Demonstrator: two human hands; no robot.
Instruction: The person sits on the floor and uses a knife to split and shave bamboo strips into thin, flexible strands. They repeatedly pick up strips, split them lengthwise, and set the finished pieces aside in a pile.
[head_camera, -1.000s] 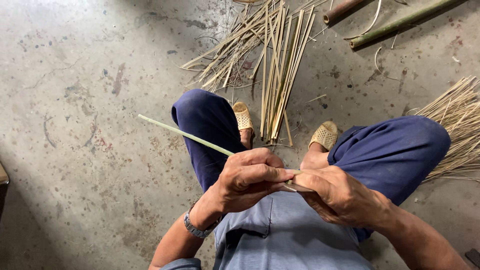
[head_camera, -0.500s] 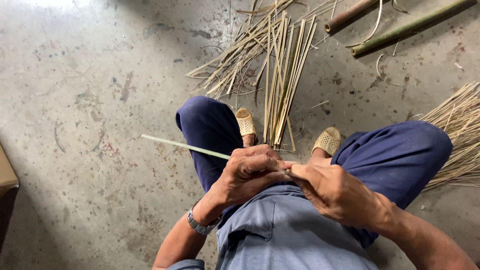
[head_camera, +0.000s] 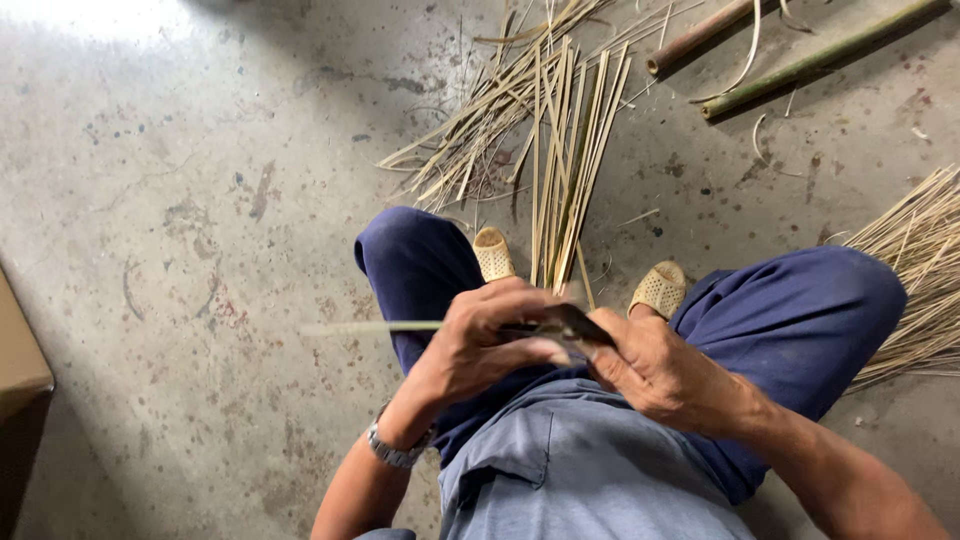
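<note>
Bamboo strip: thin, pale green sliver, held level above the knees, its free end reaching out to the person's left, motion-blurred; the near end hidden inside the left hand.

Blade: dark, short, knife-like tool, lying against the strip where the two hands meet. Exact edge contact too blurred to tell.

Left hand: clenched around the strip, thumb along it beside the blade. Wristwatch on this wrist.

Right hand: closed on the blade's handle end, knuckles toward the camera.

Step in hand, as judged: shaving or splitting the strip, blade working along its length. The next move seems to call for a steady pull of the strip against a fixed blade, thumb kept off the edge.

Surroundings: blue trousers; woven slippers on the concrete floor; a bundle of cut slats just ahead of the feet; a loose fan of finer strips to the right; two bamboo poles farther off; a cardboard box at the left edge.
</note>
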